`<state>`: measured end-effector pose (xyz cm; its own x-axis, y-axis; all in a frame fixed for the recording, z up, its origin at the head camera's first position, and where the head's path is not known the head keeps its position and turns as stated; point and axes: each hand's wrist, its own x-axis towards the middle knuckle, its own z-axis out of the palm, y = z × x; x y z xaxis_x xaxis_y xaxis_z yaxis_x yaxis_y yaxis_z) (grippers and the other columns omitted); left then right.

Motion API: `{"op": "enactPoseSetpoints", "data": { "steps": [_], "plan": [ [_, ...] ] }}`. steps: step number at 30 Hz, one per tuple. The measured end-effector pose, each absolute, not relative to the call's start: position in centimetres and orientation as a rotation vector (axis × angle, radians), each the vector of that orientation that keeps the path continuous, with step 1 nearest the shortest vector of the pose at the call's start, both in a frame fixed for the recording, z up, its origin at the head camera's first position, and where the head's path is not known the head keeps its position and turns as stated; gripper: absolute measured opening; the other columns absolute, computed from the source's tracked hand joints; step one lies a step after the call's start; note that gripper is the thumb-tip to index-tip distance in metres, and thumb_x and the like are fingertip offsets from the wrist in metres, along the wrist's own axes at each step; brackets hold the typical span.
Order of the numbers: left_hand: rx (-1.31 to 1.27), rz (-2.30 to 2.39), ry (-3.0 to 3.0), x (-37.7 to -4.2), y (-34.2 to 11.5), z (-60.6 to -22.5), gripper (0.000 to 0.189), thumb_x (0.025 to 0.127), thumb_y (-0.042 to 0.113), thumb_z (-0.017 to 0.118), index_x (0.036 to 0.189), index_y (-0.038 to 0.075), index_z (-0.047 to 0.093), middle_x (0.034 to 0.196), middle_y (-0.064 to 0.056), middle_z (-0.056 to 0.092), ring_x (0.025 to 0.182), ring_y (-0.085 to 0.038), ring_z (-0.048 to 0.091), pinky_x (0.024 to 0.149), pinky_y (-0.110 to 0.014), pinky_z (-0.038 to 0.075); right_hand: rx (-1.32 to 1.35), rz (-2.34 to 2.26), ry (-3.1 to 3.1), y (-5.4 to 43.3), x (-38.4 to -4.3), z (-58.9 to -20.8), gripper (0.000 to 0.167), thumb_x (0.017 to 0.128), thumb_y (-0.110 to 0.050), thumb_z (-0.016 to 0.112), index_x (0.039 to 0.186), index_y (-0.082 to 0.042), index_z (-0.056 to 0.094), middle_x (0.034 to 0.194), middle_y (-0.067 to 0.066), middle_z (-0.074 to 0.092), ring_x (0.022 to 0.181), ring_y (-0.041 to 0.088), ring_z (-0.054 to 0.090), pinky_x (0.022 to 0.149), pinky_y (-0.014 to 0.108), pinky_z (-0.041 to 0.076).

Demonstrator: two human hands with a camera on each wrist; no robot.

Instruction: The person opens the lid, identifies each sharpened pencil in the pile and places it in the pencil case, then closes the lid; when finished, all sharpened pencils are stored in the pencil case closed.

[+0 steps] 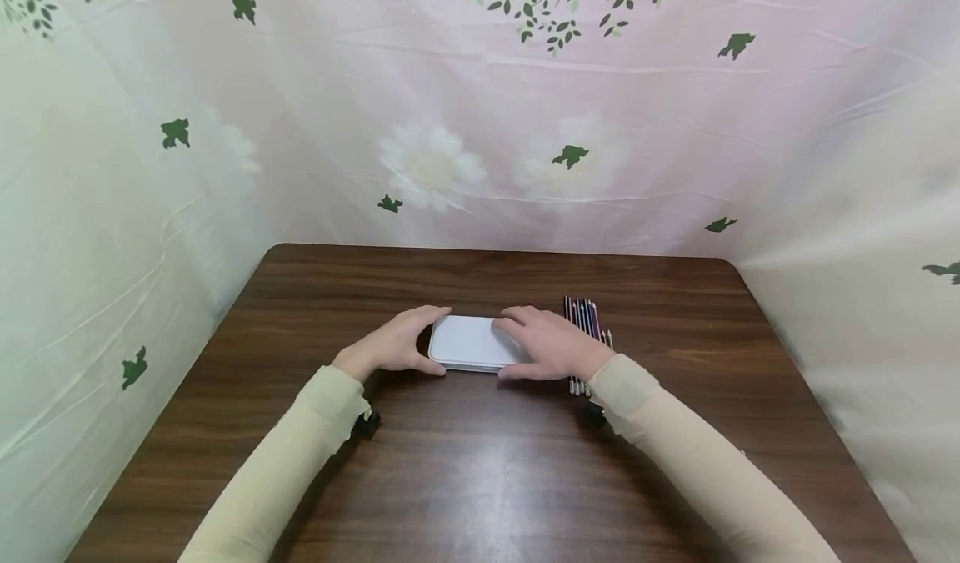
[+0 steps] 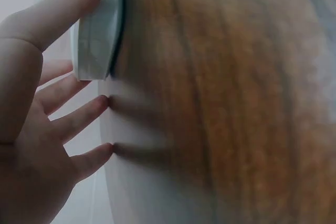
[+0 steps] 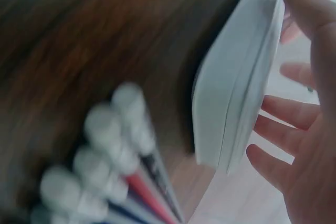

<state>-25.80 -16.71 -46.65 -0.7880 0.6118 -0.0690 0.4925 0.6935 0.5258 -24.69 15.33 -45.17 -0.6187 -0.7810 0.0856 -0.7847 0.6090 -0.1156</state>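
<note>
Table (image 1: 420, 446) was dark-brown woodgrain. Left hand (image 1: 396, 343) gripped one end of a flat white rectangular case (image 1: 471, 342) mid-table, right hand (image 1: 551, 346) the other, kinda hiding slim dark pen-like sticks (image 1: 587, 313). Only the right wrist cam caught a red one (image 3: 149, 195).

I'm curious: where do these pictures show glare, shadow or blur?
Head view: pale glare on the table, shadows beside both sleeves; left wrist view: blurred wood grain, soft dark streaks beside the left hand; right wrist view: the pencils, close to the lens, are out of focus.
</note>
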Motion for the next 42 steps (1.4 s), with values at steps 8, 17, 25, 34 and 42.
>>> {"op": "enactPoseSetpoints", "data": {
  "steps": [8,17,25,34,42],
  "plan": [
    [0.902,0.668,2.710,-25.6,-16.4,-46.9,0.102,0.080,0.049,0.090,0.159,0.005,0.043,0.159,-0.012,0.046,0.145,-0.031,0.045,0.118,-0.050,0.040,1.338,0.106,-2.774,14.0,-24.4,-45.6,0.077,0.087,-0.061,0.079,0.138,-0.009,0.057,0.138,0.017,0.062,0.115,0.030,0.064,0.092,0.045,0.058],
    [0.922,0.548,2.811,-25.5,-15.6,-47.1,0.097,0.073,0.051,0.091,0.151,0.007,0.052,0.145,-0.007,0.058,0.126,-0.025,0.060,0.106,-0.043,0.050,1.362,-0.028,-2.690,13.2,-24.3,-45.7,0.076,0.086,-0.059,0.078,0.135,-0.004,0.058,0.121,0.013,0.067,0.100,0.027,0.068,0.081,0.042,0.061],
    [0.909,0.605,2.806,-25.5,-15.4,-47.2,0.095,0.070,0.047,0.095,0.146,0.007,0.055,0.135,-0.004,0.060,0.116,-0.021,0.060,0.102,-0.040,0.052,1.435,-0.086,-2.614,13.0,-25.0,-45.5,0.073,0.085,-0.060,0.077,0.127,-0.003,0.063,0.108,0.009,0.067,0.088,0.024,0.065,0.074,0.037,0.060],
    [0.897,0.627,2.815,-25.4,-15.5,-47.2,0.094,0.069,0.046,0.097,0.144,0.006,0.056,0.131,-0.004,0.060,0.111,-0.020,0.061,0.100,-0.039,0.053,1.467,-0.082,-2.632,13.1,-25.7,-45.3,0.072,0.082,-0.064,0.078,0.124,-0.007,0.064,0.107,0.006,0.068,0.084,0.022,0.064,0.073,0.037,0.059],
    [0.900,0.633,2.824,-25.5,-15.4,-47.6,0.093,0.068,0.047,0.097,0.143,0.007,0.057,0.131,-0.003,0.061,0.112,-0.019,0.061,0.100,-0.039,0.053,1.471,-0.091,-2.668,13.1,-25.9,-45.0,0.071,0.080,-0.065,0.079,0.124,-0.010,0.066,0.101,0.002,0.066,0.078,0.019,0.062,0.066,0.036,0.058]
  ]
}}
